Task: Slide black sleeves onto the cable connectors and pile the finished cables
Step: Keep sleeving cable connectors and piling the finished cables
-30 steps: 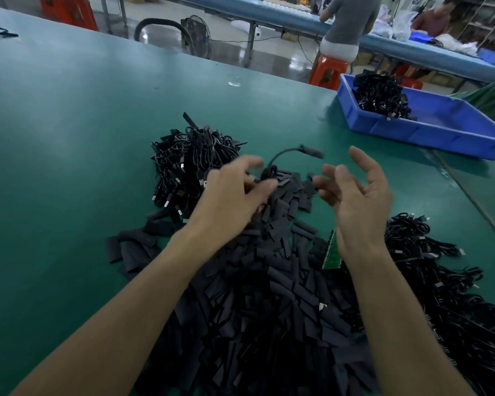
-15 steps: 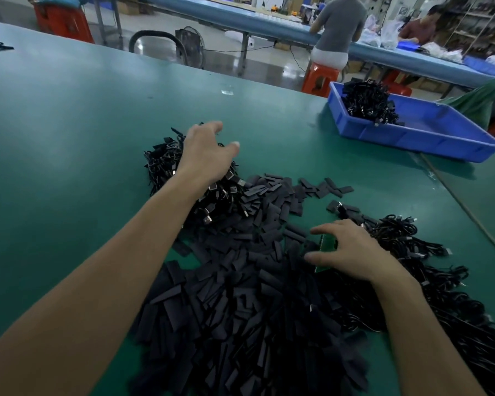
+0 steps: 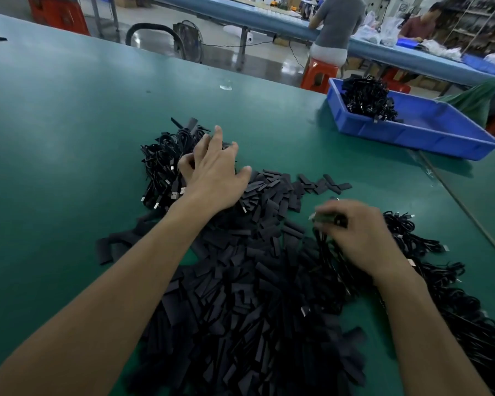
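Note:
A wide heap of flat black sleeves (image 3: 255,287) covers the green table (image 3: 69,138) in front of me. At its far left lies a pile of black cables (image 3: 160,164) with metal plugs showing. My left hand (image 3: 215,175) rests over that pile with spread, loose fingers and grips nothing I can see. Another long pile of black cables (image 3: 446,287) runs along the right. At its near edge my right hand (image 3: 357,238) curls round a black cable with a small green board end (image 3: 323,218), which is blurred.
A blue bin (image 3: 429,138) with a clump of black cables (image 3: 366,98) stands at the back right. A thin strip (image 3: 469,210) runs along the table's right side. People work at a blue bench (image 3: 269,15) beyond, by an orange stool (image 3: 320,75).
My left hand carried a sleeved cable to the far-left pile and let go of it there. My right hand dropped to the right pile and closed round a cable with a green board.

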